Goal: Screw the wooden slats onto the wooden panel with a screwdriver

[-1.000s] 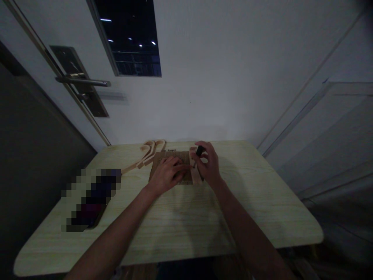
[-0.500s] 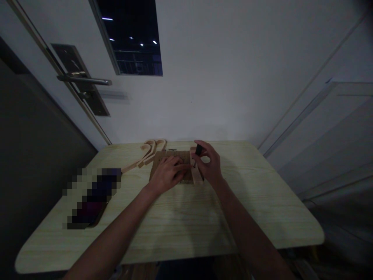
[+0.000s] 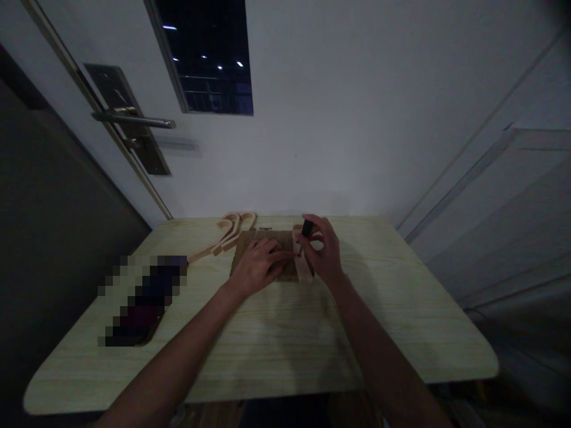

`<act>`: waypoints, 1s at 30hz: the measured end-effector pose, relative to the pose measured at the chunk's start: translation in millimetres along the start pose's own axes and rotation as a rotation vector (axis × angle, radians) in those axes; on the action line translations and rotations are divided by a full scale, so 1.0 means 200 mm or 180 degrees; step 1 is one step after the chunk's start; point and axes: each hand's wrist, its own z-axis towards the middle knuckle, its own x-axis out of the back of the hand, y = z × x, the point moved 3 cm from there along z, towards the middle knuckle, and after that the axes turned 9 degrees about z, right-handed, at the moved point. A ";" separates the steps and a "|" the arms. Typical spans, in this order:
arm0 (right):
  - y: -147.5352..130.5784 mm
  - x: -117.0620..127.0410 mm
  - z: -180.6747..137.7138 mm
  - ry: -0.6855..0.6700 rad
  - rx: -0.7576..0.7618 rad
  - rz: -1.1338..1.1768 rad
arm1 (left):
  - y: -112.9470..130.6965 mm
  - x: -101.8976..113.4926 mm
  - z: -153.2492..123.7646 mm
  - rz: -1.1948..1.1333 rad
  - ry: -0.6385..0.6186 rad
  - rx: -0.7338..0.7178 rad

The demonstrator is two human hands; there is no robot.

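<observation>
A small screwdriver with a black handle (image 3: 307, 227) is pinched in the fingers of my right hand (image 3: 326, 252). Its thin shaft slants down onto a pale wooden piece (image 3: 305, 271) at the right edge of a brown cardboard-like sheet (image 3: 289, 274). My left hand (image 3: 260, 264) lies on the sheet with its fingers apart. Its index finger stretches right to the wooden piece, close by the screwdriver's tip. Whether a screw sits under the tip is too small and dark to tell.
Several curved, hook-shaped wooden pieces (image 3: 229, 232) lie at the back left of the table (image 3: 401, 333). A small dark item (image 3: 266, 228) is behind the sheet. A blurred-out phone-like object (image 3: 149, 309) lies at the left. A white door with a metal handle (image 3: 134, 120) stands behind.
The view has shifted slightly. My right hand stays around the screwdriver with almost the same pose, and my left hand still rests on the sheet.
</observation>
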 end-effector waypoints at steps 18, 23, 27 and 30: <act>-0.04 0.01 0.01 0.0001 -0.0069 0.0094 | 0.00 0.01 0.01 -0.0062 -0.0006 0.0006; -0.04 0.01 0.00 -0.0053 -0.0099 0.0291 | 0.00 0.01 0.01 -0.0034 -0.0026 0.0018; -0.01 0.00 0.00 0.0183 -0.0090 0.0051 | 0.00 0.01 0.01 -0.0014 -0.0003 0.0001; -0.01 0.00 0.00 0.0124 0.0040 -0.0084 | 0.00 0.01 0.01 -0.0020 -0.0022 0.0010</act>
